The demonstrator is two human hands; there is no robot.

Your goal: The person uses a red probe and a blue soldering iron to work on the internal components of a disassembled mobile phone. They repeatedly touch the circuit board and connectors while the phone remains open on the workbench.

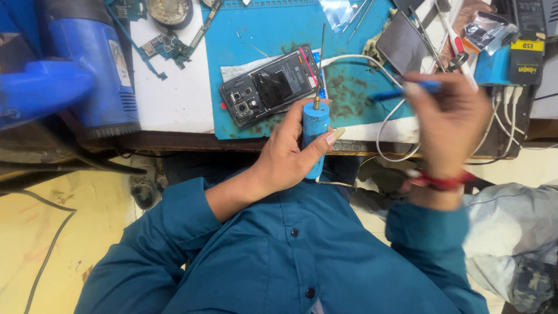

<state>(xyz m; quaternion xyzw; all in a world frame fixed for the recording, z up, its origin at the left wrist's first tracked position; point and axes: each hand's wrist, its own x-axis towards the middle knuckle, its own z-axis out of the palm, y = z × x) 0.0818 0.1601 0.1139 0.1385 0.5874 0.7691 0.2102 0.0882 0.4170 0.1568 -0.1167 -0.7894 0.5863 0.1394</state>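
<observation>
Nearest: my left hand (pixel 288 154) is wrapping a full grip around a blue cylindrical power driver (pixel 314 136). Fingers curled behind, thumb pressing across the front of the barrel. The driver is standing nearly upright in view, its long axis running 6 to 12 o'clock, brass collar and thin bit (pixel 321 55) pointing to 12.

Level with it, at 3 o'clock: my right hand (pixel 447 131) is pinching a slim blue-handled tool (pixel 407 90) in a narrow fingertip grip. This hand is motion-blurred; I cannot tell what kind of tip the tool is carrying. Its long axis is lying roughly 3 to 9 o'clock, the free end pointing toward 9, at the driver's bit. A red band is showing at that wrist.

Just beyond, at 11 o'clock from the driver's collar: an opened phone (pixel 270 86), back cover off, is lying flat on the blue mat (pixel 349 64) on the table (pixel 174 102). Its long axis is running from about 8 to 2 o'clock, camera end toward 8. The bit is crossing its near right end in view; contact cannot be judged. The left hand is clearly nearer the phone than the right.

A white cable (pixel 383 125) is looping between the hands.

Farther, at 10 o'clock: circuit boards (pixel 168 46) on the white surface; a blue heat gun (pixel 87 64) at the far left.
</observation>
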